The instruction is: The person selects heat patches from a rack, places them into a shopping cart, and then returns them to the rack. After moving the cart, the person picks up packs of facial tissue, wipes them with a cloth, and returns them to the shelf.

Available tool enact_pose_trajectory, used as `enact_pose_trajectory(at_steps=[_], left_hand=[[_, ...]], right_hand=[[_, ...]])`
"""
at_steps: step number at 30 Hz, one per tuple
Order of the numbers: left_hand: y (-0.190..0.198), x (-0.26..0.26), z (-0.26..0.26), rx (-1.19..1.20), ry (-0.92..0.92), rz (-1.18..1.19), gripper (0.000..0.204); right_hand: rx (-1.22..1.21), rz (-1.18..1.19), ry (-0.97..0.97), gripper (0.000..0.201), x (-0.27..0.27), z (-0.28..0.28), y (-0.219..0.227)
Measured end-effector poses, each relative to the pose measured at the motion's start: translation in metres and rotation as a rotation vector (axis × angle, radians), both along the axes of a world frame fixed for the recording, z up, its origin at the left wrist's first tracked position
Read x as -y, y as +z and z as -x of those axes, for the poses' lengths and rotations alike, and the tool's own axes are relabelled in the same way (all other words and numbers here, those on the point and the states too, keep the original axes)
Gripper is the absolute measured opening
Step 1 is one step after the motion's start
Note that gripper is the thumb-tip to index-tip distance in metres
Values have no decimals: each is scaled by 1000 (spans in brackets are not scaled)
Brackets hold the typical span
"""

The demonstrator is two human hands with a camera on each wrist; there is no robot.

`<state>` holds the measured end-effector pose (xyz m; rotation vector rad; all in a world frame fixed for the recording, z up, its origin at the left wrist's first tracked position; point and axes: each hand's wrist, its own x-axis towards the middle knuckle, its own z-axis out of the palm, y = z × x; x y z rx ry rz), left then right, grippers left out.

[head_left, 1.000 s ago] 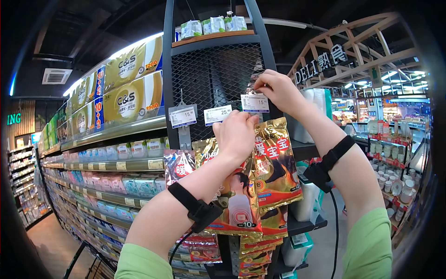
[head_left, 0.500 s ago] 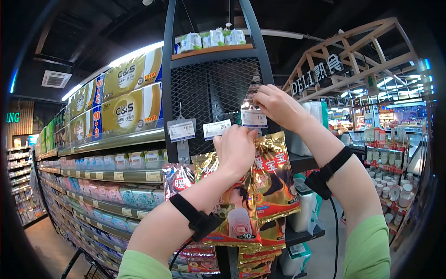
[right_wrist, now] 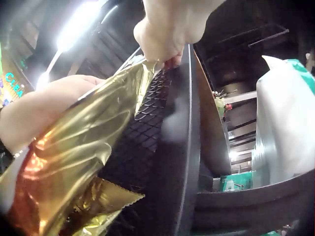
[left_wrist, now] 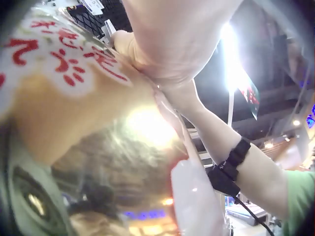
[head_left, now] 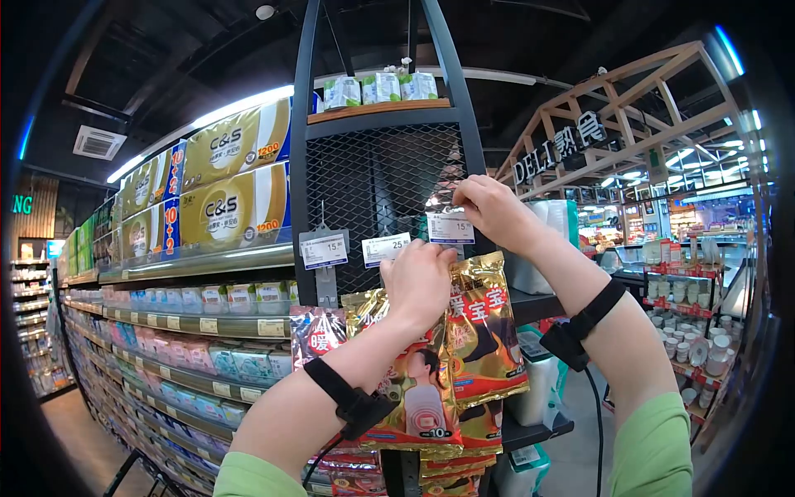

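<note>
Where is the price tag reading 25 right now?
In the head view, the 25 price tag hangs near the centre, between two 15 price tags, just above the person's left hand.

A dark mesh rack [head_left: 335,157] stands beyond the left hand [head_left: 418,286] and right hand [head_left: 497,214], with shiny packets [head_left: 483,335] hanging on it below them. High above both, its wooden top shelf [head_left: 377,113] holds small packs [head_left: 381,89]. Left of the left hand, a long shelf [head_left: 199,265] bears big tissue packs [head_left: 219,211].
</note>
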<state>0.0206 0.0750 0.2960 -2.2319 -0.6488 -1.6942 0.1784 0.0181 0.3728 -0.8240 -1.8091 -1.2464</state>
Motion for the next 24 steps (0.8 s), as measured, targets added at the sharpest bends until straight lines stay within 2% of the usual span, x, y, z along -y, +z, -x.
enact_pose_trajectory(at_steps=[6, 9, 15, 18, 20, 22, 24], left_hand=[[1, -4, -1, 14, -9, 7, 29], [2, -1, 1, -30, 21, 34, 29], [0, -3, 0, -25, 23, 9, 29], [-1, -5, 1, -23, -15, -22, 29], [-2, -6, 1, -17, -18, -25, 29], [-1, -6, 0, -9, -23, -26, 28], [-2, -6, -1, -19, -20, -30, 28]], right_hand=[[30, 3, 15, 11, -2, -3, 2], [129, -104, -10, 13, -3, -4, -3], [247, -203, -144, 16, -3, -4, -4], [187, -216, -163, 16, -5, -3, -7], [49, -176, -35, 13, -9, -4, -11], [-24, -149, -11, 10, -7, 4, -10], [-236, -89, 62, 11, -6, 12, -8]])
